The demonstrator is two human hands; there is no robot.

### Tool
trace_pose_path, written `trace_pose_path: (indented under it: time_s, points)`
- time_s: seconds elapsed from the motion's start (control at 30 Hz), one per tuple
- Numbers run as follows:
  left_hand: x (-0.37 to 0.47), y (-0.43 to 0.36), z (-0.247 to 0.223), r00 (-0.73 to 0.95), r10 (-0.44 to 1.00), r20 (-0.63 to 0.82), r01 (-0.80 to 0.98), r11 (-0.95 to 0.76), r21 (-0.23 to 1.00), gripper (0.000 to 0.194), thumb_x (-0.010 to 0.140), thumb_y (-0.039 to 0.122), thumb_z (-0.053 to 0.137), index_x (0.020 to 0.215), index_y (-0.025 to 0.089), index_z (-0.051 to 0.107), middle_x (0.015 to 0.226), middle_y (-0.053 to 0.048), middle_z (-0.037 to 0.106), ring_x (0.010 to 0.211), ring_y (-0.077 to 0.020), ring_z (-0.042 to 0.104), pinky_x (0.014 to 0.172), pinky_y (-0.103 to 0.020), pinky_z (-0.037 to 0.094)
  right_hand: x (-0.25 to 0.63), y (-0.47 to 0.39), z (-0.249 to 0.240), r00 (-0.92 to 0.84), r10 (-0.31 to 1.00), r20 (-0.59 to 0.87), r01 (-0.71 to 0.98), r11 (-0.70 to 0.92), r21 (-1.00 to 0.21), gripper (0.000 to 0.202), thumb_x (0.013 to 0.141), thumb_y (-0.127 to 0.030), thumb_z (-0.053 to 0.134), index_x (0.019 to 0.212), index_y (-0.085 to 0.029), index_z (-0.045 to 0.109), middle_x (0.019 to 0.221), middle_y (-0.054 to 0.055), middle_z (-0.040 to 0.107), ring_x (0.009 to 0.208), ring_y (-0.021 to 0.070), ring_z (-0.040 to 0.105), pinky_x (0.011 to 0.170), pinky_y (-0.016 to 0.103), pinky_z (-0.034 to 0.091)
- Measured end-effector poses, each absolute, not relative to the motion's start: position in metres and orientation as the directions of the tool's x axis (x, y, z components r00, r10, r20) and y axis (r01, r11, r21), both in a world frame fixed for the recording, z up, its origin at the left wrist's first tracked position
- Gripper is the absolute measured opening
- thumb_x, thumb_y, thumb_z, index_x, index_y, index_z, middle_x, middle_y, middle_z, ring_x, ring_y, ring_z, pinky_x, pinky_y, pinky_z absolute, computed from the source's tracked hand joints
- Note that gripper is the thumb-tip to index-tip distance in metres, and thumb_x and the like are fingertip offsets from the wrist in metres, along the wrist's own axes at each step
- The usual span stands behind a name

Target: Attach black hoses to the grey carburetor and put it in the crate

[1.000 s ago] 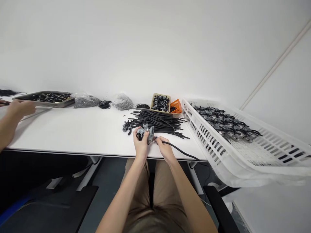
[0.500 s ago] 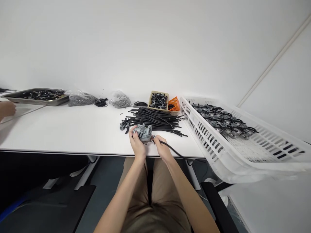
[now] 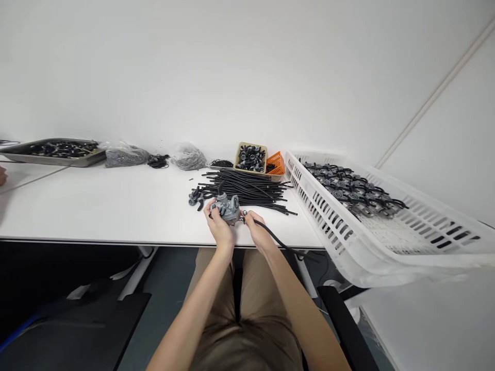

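Grey metal carburetor body [image 3: 228, 207] sits just above the near edge of the desk [image 3: 116, 206], about midway along it, gripped in the left hand [image 3: 219, 226]. Its long axis runs roughly left to right, with a short black stub poking up and back from its top toward the far edge. The left fingers [image 3: 212, 210] curl around the casting's left side, thumb pressed on its near face. At the casting's right end a black hose [image 3: 275, 239] meets it; the right hand [image 3: 258, 233] pinches that hose end between thumb and forefinger, right against the fitting. From there the hose trails rightward and toward the person, past the near edge of the desk, drooping below it.

Just behind the hands lies a loose pile of black hoses [image 3: 251, 190], their lengths mostly lying left to right, with a few small grey fittings [image 3: 195, 197] at the pile's left end. Farther back stand a tan box of black rings [image 3: 250, 157] and, touching its right side, an orange basket [image 3: 277, 163]. A white slotted crate [image 3: 386, 242] overhangs the right end of the desk, holding finished grey units with hoses. Along the far edge to the left lie clear bags of small parts [image 3: 124, 154] and a metal tray [image 3: 54, 152].
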State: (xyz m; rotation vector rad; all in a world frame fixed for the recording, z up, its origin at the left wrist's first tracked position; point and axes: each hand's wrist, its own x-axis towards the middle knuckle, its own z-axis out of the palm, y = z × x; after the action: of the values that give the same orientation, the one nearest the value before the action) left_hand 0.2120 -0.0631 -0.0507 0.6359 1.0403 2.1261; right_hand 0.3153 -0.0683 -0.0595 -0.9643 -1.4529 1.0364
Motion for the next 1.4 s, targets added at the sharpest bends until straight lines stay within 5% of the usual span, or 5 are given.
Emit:
trace_pose_path:
  time_s: [0.23,0.53,0.87,1.2,1.4]
  points:
    - [0.211,-0.059,-0.052,-0.656,0.743,0.130,-0.349,-0.451,0.821,0.032,0.091,0.048,0.047,0.108,0.023,0.057,0.104,-0.004,0.062,0.086,-0.0159,0.063,0.071,-0.025,0.050,0.313,-0.073,-0.056,-0.065,0.946,0.318,0.061,0.322,-0.945,0.032,0.091,-0.047,0.048,0.072,-0.022,0.052,0.071,-0.002,0.054,0.068,0.0147,0.046,0.065,0.025,0.037]
    - [0.204,-0.061,-0.059,-0.641,0.760,0.112,-0.387,-0.446,0.807,0.042,0.092,0.054,0.041,0.113,0.023,0.060,0.109,-0.005,0.065,0.098,-0.0178,0.064,0.081,-0.026,0.051,0.318,-0.080,-0.054,-0.182,0.924,0.337,-0.068,0.330,-0.942,0.032,0.086,-0.051,0.060,0.072,-0.021,0.058,0.128,0.008,0.066,0.119,0.0254,0.057,0.100,0.036,0.042]
    - [0.206,-0.062,-0.055,-0.638,0.755,0.153,-0.299,-0.426,0.854,0.030,0.093,0.046,0.047,0.103,0.021,0.061,0.103,-0.004,0.063,0.093,-0.0163,0.061,0.081,-0.025,0.047,0.317,-0.076,-0.062,-0.081,0.939,0.334,-0.003,0.335,-0.942,0.030,0.089,-0.046,0.055,0.070,-0.023,0.051,0.114,0.006,0.070,0.100,0.0226,0.061,0.088,0.035,0.046]
    - [0.209,-0.059,-0.054,-0.675,0.723,0.144,-0.287,-0.437,0.852,0.034,0.096,0.047,0.037,0.105,0.022,0.060,0.106,-0.004,0.063,0.095,-0.0170,0.062,0.084,-0.027,0.048,0.310,-0.075,-0.066,-0.083,0.872,0.483,0.022,0.486,-0.874,0.026,0.091,-0.044,0.053,0.077,-0.023,0.054,0.132,0.009,0.060,0.123,0.0243,0.054,0.102,0.036,0.042]
    - [0.205,-0.054,-0.057,-0.606,0.776,0.174,-0.329,-0.443,0.834,0.031,0.093,0.045,0.043,0.104,0.021,0.058,0.104,-0.004,0.063,0.095,-0.0163,0.062,0.084,-0.026,0.048,0.317,-0.072,-0.066,-0.100,0.925,0.368,-0.070,0.362,-0.929,0.031,0.089,-0.049,0.058,0.073,-0.022,0.056,0.117,0.009,0.068,0.110,0.0238,0.060,0.098,0.038,0.044]
